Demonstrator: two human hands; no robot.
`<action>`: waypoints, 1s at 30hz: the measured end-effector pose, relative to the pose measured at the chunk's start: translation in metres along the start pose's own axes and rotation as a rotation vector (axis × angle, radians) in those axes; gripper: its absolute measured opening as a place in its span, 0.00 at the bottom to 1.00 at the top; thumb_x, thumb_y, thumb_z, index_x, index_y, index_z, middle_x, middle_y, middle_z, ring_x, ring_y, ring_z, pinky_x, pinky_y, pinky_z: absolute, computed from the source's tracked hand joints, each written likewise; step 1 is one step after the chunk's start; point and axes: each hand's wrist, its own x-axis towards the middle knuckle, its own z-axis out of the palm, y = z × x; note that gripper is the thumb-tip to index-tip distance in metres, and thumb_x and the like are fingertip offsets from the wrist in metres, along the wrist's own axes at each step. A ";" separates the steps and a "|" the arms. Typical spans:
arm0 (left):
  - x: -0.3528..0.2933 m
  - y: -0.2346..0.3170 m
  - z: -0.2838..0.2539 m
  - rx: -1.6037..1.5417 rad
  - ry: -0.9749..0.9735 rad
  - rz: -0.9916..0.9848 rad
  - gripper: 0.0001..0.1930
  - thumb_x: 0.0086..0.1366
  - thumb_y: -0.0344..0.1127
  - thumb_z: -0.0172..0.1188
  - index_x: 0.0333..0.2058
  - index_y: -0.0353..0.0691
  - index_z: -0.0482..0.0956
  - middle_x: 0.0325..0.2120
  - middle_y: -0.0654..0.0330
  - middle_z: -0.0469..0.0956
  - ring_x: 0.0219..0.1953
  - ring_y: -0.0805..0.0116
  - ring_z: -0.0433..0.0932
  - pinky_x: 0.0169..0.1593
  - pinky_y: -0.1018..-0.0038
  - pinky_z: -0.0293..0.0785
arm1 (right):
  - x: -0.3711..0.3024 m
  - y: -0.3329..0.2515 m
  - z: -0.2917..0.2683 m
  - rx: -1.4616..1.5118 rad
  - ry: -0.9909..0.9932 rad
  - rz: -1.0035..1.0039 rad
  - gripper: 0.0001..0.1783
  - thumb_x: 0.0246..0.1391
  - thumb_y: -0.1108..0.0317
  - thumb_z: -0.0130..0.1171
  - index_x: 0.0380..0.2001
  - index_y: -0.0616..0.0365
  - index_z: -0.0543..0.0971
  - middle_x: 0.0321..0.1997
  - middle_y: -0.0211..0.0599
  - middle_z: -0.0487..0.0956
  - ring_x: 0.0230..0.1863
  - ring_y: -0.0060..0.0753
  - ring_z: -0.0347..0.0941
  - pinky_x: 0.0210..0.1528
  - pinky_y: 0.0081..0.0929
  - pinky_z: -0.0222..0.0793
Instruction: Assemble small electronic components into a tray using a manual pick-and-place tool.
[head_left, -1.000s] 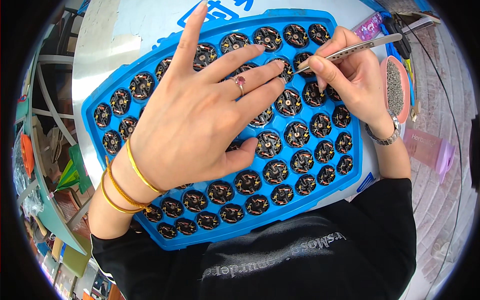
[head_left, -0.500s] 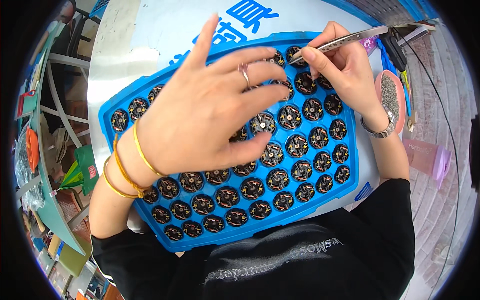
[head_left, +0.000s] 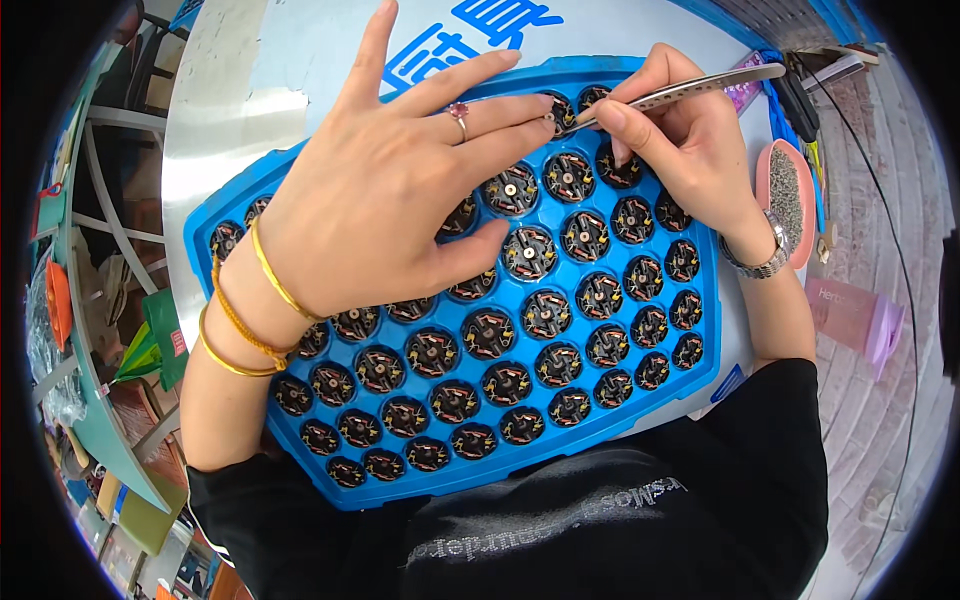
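Note:
A blue tray (head_left: 690,385) holds rows of round black parts (head_left: 487,333), each with small wires, reddish-brown pieces and yellow bits. My left hand (head_left: 390,190) stretches over the tray's upper left, fingers spread. Its middle and ring fingertips reach a round part (head_left: 557,118) in the far row; I cannot tell if they press on it. My right hand (head_left: 690,150) is closed on silver tweezers (head_left: 700,88) with holes along the handle. The tweezers' tips point down-left to that same part, close by the left fingertips. Whether anything sits between the tips is too small to tell.
Right of the tray stands a pink dish (head_left: 768,190) of small grey pieces. A pinkish plastic cup (head_left: 848,318) with a purple lid lies further right. A black cable (head_left: 880,210) runs down the right side. Blue characters mark the white table (head_left: 330,50).
My left hand has moved left and slightly up, its fingers drawing closer together. The tweezers' tips have shifted left, from one far-row part to its neighbour. The tray has shifted slightly.

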 end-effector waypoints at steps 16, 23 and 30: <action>0.020 -0.067 0.086 0.282 0.896 0.634 0.32 0.62 0.53 0.54 0.60 0.41 0.69 0.63 0.59 0.66 0.70 0.54 0.54 0.60 0.21 0.31 | 0.001 -0.001 0.000 0.028 0.031 -0.053 0.08 0.61 0.70 0.59 0.36 0.60 0.71 0.37 0.37 0.81 0.29 0.13 0.70 0.32 0.11 0.68; 0.020 -0.066 0.087 0.287 0.923 0.631 0.31 0.61 0.52 0.56 0.59 0.41 0.71 0.62 0.58 0.68 0.69 0.53 0.55 0.59 0.20 0.30 | 0.001 0.000 -0.001 0.033 0.004 -0.052 0.07 0.61 0.72 0.58 0.35 0.60 0.70 0.37 0.38 0.81 0.29 0.13 0.70 0.32 0.11 0.67; 0.019 -0.065 0.086 0.297 0.902 0.610 0.31 0.60 0.52 0.56 0.59 0.41 0.71 0.62 0.58 0.68 0.69 0.53 0.56 0.60 0.21 0.31 | 0.000 -0.004 0.002 0.024 0.022 -0.078 0.08 0.60 0.73 0.59 0.36 0.61 0.70 0.38 0.40 0.81 0.29 0.14 0.70 0.32 0.12 0.68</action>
